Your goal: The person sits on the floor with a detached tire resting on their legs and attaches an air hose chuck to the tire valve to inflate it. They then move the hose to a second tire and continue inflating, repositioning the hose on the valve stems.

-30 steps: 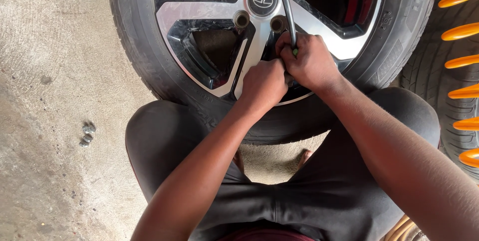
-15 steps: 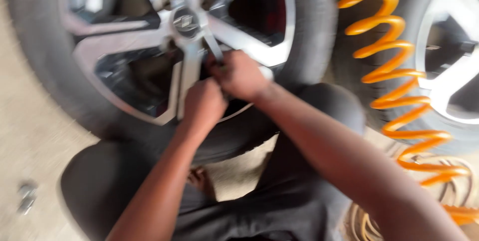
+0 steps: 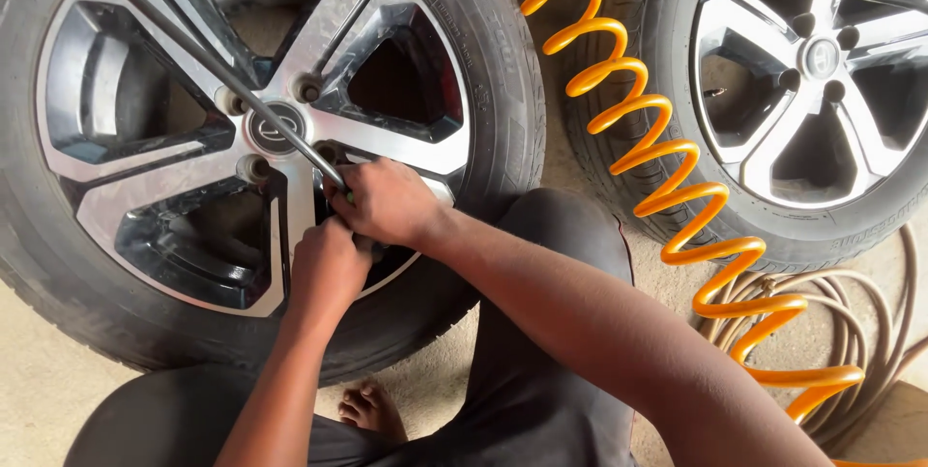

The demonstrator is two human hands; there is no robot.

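Both hands down at six o'clock of the wheel hub (image 3: 274, 129): right hand (image 3: 387, 201) closed around the long metal rod (image 3: 208, 63), left hand (image 3: 329, 269) clenched just below (contents hidden). Risk, I'd say: the rod slipping, scratching the alloy wheel (image 3: 242, 138).

A tyre or car-repair workshop; two alloy wheels, one (image 3: 261, 138) worked on and a second wheel (image 3: 802, 90) beside it, lie on a bare concrete floor (image 3: 39, 380); a coiled orange air hose (image 3: 667, 158) and a loose tan hose (image 3: 851, 322) trail between them.
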